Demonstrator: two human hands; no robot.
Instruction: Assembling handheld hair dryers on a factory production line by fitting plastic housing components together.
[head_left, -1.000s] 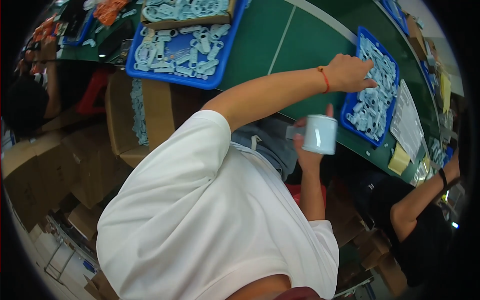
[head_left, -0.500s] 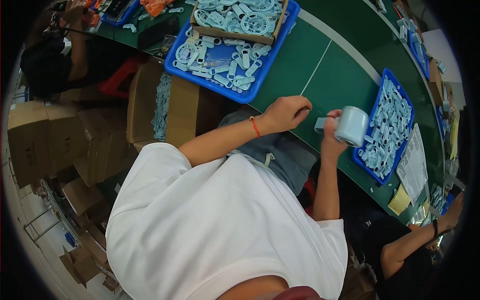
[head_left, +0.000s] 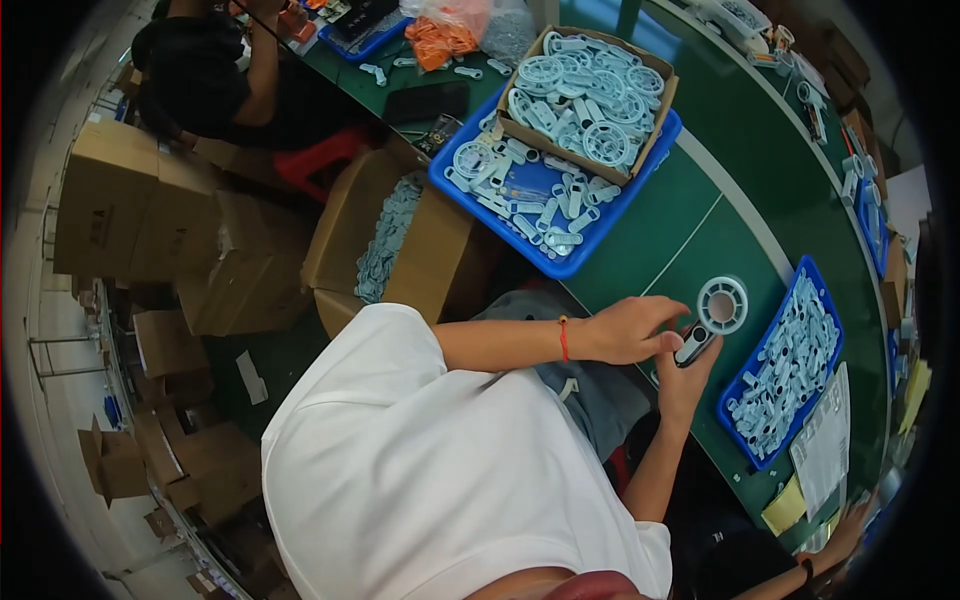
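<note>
My right hand [head_left: 687, 380] is closed around the handle of a light-blue plastic housing [head_left: 722, 306]. The housing has a round, ring-rimmed head, and a dark oval shows on its short handle. From the left my left hand [head_left: 635, 330], with a red cord at the wrist, reaches up to that handle. Its thumb and forefinger are apart, the thumb at or very near the handle's edge; its other fingers are partly hidden. To the right of the housing lies a blue tray [head_left: 728, 414] heaped with small light-blue parts [head_left: 790, 355].
A larger blue tray [head_left: 567, 262] holds light-blue handle pieces and a cardboard box [head_left: 655, 135] of ringed parts. An open carton [head_left: 340, 215] stands left of the green table [head_left: 640, 240]. Co-workers sit at far left and lower right; a plastic-wrapped sheet [head_left: 822, 440] lies beyond the right tray.
The housing has turned so its round head points away and its ring face shows. My left hand has come up to its handle, and its fingers have spread. The whole view has shifted.
</note>
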